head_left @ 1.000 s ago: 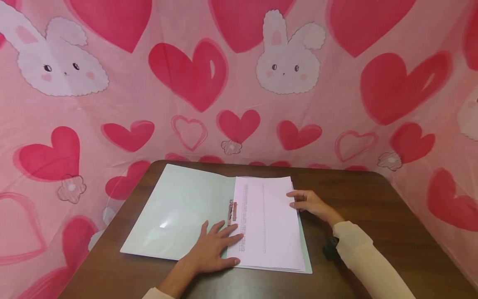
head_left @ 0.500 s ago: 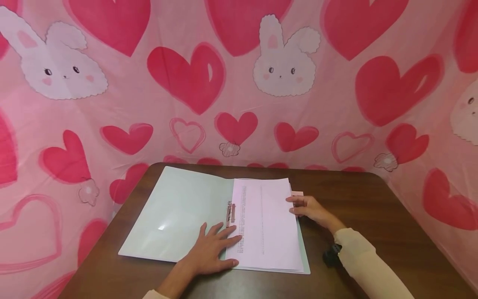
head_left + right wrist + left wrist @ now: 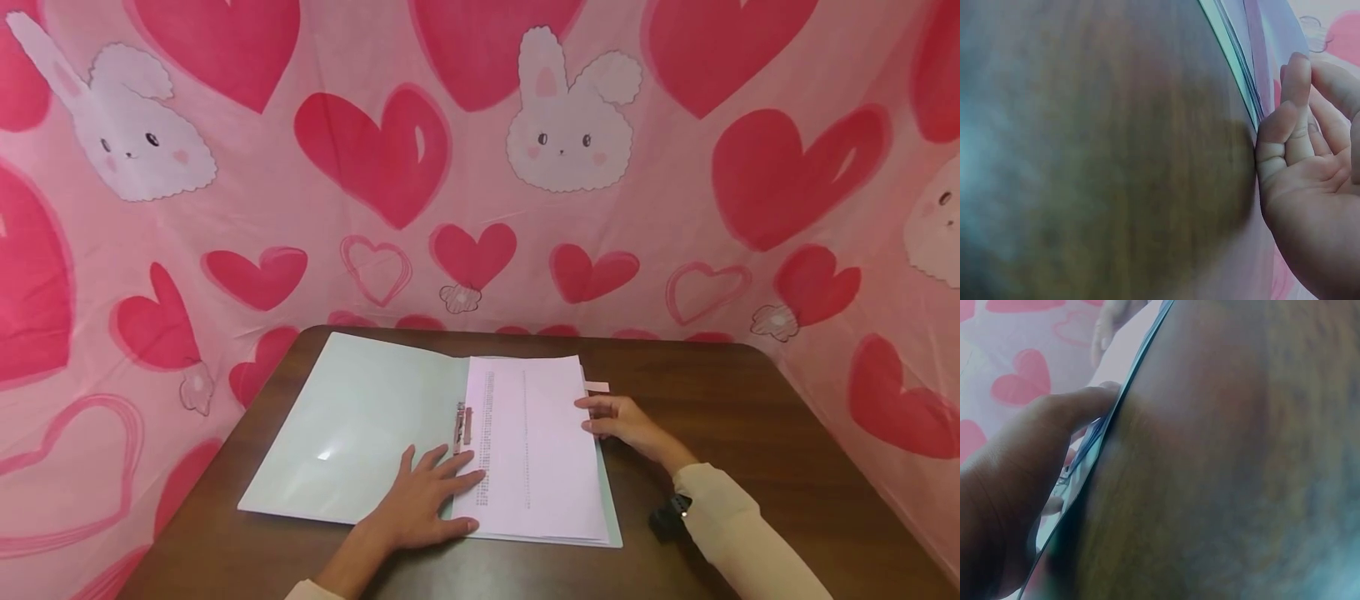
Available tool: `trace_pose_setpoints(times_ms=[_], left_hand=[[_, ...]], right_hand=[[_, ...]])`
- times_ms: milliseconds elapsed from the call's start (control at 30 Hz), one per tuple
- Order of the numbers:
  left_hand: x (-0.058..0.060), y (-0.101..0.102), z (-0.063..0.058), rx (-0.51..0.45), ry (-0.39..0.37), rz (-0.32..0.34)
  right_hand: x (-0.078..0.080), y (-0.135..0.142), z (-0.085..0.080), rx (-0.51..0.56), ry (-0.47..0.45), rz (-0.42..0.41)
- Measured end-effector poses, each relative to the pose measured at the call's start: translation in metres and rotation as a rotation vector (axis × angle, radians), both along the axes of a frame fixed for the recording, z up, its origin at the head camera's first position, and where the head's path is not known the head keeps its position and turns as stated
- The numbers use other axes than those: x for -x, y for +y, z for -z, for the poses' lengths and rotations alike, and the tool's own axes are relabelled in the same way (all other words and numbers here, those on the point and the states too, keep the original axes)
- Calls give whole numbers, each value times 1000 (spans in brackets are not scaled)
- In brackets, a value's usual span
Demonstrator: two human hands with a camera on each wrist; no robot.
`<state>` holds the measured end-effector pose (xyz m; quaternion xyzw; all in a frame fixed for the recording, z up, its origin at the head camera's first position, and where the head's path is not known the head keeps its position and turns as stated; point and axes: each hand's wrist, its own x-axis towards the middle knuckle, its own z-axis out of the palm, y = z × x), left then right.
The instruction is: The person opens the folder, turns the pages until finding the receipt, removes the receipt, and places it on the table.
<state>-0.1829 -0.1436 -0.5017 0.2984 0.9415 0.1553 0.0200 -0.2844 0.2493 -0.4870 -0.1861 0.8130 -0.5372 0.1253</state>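
An open pale green folder [image 3: 367,425] lies on the table. Printed white sheets [image 3: 555,467] fill its right side, beside a metal clip [image 3: 462,425] at the spine. With fingers spread, my left hand [image 3: 420,504] rests across the spine and the sheets' lower left. At the sheets' right edge, my right hand [image 3: 626,423] holds the edge between thumb and curled fingers; how many sheets it grips is hidden. Just above that hand, a small pale pink strip [image 3: 597,387] sticks out past the edge. In the right wrist view, the folder's edge [image 3: 1225,53] runs up to the bent fingers.
The brown wooden table [image 3: 712,392] extends right of the folder and along its front. A pink cloth with hearts and rabbits [image 3: 480,183] hangs behind and around the table. A dark wrist camera [image 3: 667,517] sits below the right sleeve.
My right hand has slid slightly down the sheets' edge, and the pink strip has come into view above it. My left hand stays on the folder. The head view has shifted a little.
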Motion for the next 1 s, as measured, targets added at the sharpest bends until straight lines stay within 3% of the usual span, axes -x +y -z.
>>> trace_pose_setpoints(times_ms=[1000], left_hand=[[1,0,0,-13,-5,-2]], right_hand=[[-14,1,5,40,-21,-24]])
